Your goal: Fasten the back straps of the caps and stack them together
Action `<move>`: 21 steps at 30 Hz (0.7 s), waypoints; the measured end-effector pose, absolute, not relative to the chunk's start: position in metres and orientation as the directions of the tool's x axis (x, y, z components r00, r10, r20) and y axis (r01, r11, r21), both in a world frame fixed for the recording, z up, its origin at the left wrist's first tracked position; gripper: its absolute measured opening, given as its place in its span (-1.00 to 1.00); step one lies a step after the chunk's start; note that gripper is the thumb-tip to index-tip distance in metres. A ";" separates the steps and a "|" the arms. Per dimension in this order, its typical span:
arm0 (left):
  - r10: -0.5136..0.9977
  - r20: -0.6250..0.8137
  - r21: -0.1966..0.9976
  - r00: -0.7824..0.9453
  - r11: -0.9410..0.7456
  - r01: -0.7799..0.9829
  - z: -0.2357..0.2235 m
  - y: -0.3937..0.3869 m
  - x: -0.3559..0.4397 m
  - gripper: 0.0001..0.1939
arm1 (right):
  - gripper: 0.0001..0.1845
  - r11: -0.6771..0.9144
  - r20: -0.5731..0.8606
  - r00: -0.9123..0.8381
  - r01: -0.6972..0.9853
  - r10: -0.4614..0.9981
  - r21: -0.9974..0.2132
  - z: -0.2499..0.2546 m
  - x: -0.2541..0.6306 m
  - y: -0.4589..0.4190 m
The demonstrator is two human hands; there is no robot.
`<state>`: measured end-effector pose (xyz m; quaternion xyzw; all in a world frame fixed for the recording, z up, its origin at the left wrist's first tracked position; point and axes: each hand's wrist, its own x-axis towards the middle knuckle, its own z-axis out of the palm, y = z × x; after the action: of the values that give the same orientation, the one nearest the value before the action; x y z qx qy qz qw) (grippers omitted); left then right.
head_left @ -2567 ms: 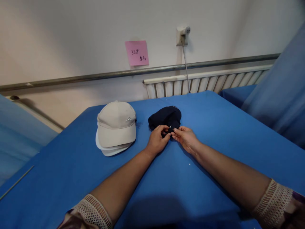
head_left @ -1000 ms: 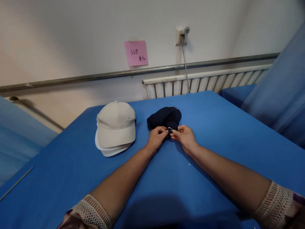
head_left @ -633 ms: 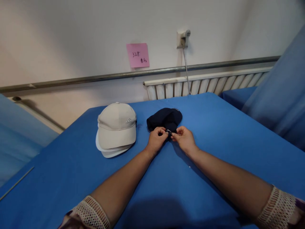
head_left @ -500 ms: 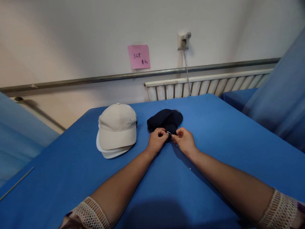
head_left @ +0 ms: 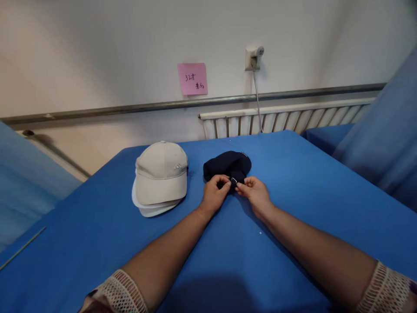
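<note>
A dark navy cap [head_left: 224,163] lies on the blue-covered surface in front of me, its brim pointing away to the right. At its near edge a small metal buckle [head_left: 233,180] shows between my hands. My left hand [head_left: 215,193] pinches the cap's strap on the left of the buckle, thumb against forefinger. From the right, my right hand [head_left: 256,194] pinches at the strap end beside the buckle. The fingertips cover much of the strap. Left of my hands sits a beige cap [head_left: 161,169] stacked over a white cap [head_left: 148,211].
The blue cover [head_left: 293,187] spreads under everything. Behind it are a metal rail [head_left: 146,105], a white radiator [head_left: 270,119], a socket with a plug and cord [head_left: 252,61], and a pink note [head_left: 192,79]. Blue curtains [head_left: 384,139] hang at both sides. A thin stick [head_left: 22,248] lies at left.
Both hands stay at the strap, with small finger movements. The metal buckle has tilted and shows more clearly than half a second ago. The view has shifted slightly; the stacked caps stay put.
</note>
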<state>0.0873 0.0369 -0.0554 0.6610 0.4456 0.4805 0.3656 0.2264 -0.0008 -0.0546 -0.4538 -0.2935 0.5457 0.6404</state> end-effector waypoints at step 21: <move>0.762 0.534 0.579 0.367 -0.645 0.498 -0.042 0.023 0.086 -0.81 | -0.66 -0.063 -0.175 0.132 -0.595 0.976 -0.801 -0.053 0.232 -0.002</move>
<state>0.0859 0.0226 -0.0417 0.8106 0.3887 0.4070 0.1619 0.2316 -0.0021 -0.0534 -0.3946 -0.2411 0.6130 0.6406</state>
